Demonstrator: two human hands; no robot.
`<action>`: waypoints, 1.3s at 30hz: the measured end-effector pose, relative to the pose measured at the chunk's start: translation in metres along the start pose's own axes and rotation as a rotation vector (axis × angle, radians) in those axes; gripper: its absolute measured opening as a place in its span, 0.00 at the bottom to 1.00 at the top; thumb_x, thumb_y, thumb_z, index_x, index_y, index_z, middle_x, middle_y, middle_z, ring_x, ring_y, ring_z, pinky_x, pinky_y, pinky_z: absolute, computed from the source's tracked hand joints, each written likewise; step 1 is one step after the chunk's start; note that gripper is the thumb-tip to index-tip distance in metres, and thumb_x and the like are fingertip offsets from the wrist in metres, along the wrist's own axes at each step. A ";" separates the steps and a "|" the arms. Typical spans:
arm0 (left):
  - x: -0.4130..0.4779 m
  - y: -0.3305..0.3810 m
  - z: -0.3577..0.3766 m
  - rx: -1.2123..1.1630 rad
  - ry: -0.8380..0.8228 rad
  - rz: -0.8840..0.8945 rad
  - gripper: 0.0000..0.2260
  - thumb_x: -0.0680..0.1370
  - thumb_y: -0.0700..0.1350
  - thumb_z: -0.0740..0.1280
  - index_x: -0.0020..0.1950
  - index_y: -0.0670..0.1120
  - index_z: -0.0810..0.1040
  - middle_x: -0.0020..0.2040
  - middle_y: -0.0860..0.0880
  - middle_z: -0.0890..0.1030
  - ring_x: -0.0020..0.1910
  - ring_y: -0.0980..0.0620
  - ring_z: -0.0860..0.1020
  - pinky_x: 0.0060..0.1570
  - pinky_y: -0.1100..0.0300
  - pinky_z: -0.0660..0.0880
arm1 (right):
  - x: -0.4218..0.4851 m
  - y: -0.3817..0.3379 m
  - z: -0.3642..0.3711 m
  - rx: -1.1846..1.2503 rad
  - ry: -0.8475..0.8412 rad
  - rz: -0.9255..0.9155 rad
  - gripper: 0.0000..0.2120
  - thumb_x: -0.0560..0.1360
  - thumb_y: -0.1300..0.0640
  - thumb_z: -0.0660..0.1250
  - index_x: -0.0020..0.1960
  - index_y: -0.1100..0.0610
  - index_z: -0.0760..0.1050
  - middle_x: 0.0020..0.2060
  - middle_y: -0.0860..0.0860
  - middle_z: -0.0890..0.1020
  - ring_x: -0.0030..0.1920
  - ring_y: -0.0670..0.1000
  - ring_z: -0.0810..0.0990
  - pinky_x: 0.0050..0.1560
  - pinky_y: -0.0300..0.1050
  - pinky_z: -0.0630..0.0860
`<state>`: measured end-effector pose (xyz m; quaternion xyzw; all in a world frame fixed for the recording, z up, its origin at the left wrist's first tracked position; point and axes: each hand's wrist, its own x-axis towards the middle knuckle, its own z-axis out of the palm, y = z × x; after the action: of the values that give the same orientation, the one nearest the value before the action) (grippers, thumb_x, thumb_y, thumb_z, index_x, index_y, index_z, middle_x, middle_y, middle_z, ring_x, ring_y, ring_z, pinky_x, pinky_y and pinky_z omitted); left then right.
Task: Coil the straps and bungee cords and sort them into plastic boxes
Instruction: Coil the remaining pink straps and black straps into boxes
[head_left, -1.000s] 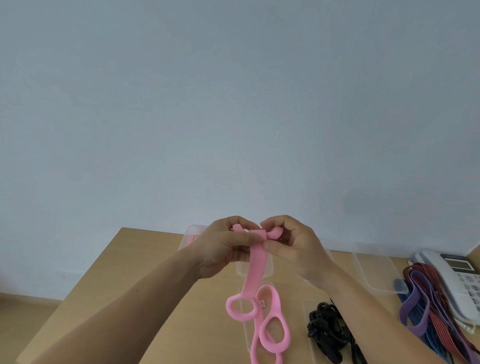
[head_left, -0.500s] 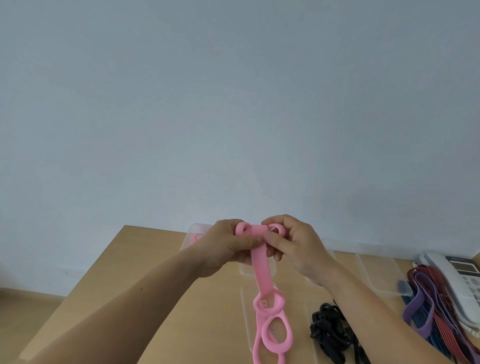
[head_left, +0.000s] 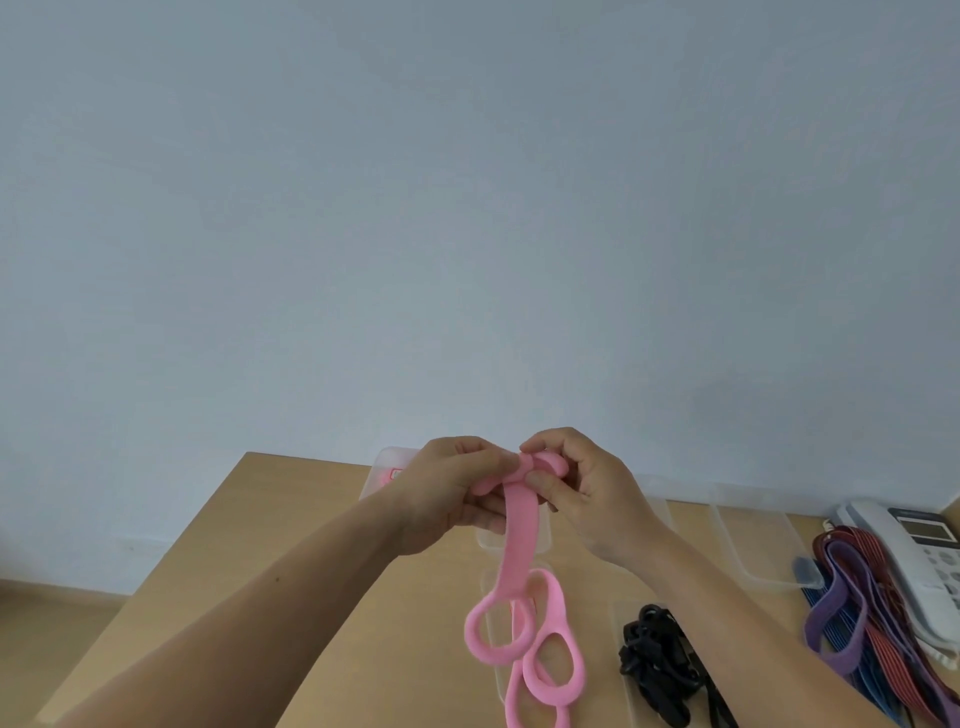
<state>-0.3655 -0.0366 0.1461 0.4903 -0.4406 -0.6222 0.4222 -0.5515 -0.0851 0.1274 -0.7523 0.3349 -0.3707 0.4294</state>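
I hold a pink looped strap (head_left: 517, 540) up above the wooden table (head_left: 291, 525). My left hand (head_left: 452, 488) and my right hand (head_left: 582, 488) pinch its rolled top end together between their fingertips. The rest of the strap hangs down, ending in several oval loops near the bottom of the view. A black strap bundle (head_left: 649, 660) lies in a clear plastic box on the table under my right forearm. Purple, red and blue straps (head_left: 852, 603) are piled at the right.
Clear plastic boxes stand along the table's far edge: one with something pink inside (head_left: 387, 470) behind my left hand, another, empty (head_left: 753, 540), at the right. A white desk phone (head_left: 904, 551) sits at the far right. A plain wall rises behind.
The hanging loops have swung and risen a little as the rolled top end has been turned between my fingers. Both hands stay in about the same place.
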 end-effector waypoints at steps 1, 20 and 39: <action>0.000 0.000 0.000 -0.017 0.015 -0.005 0.14 0.80 0.45 0.67 0.56 0.35 0.78 0.54 0.32 0.83 0.56 0.34 0.81 0.60 0.37 0.76 | 0.000 0.000 0.000 -0.003 0.005 -0.009 0.16 0.77 0.61 0.70 0.50 0.39 0.77 0.42 0.41 0.83 0.41 0.43 0.82 0.43 0.37 0.79; 0.001 -0.009 -0.001 0.103 0.142 0.216 0.22 0.69 0.41 0.78 0.60 0.44 0.76 0.49 0.42 0.81 0.44 0.44 0.83 0.52 0.47 0.81 | 0.001 0.003 -0.002 0.290 -0.071 0.216 0.05 0.77 0.59 0.70 0.51 0.60 0.80 0.34 0.56 0.84 0.34 0.51 0.81 0.35 0.41 0.76; -0.005 0.000 -0.003 -0.102 -0.032 -0.001 0.10 0.74 0.44 0.73 0.52 0.43 0.79 0.50 0.37 0.84 0.47 0.38 0.83 0.49 0.46 0.81 | -0.002 0.001 -0.003 0.117 -0.045 0.028 0.18 0.72 0.67 0.73 0.50 0.44 0.81 0.45 0.49 0.83 0.43 0.48 0.81 0.45 0.41 0.80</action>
<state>-0.3617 -0.0326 0.1467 0.4586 -0.4148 -0.6517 0.4392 -0.5552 -0.0849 0.1275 -0.7291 0.3136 -0.3668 0.4854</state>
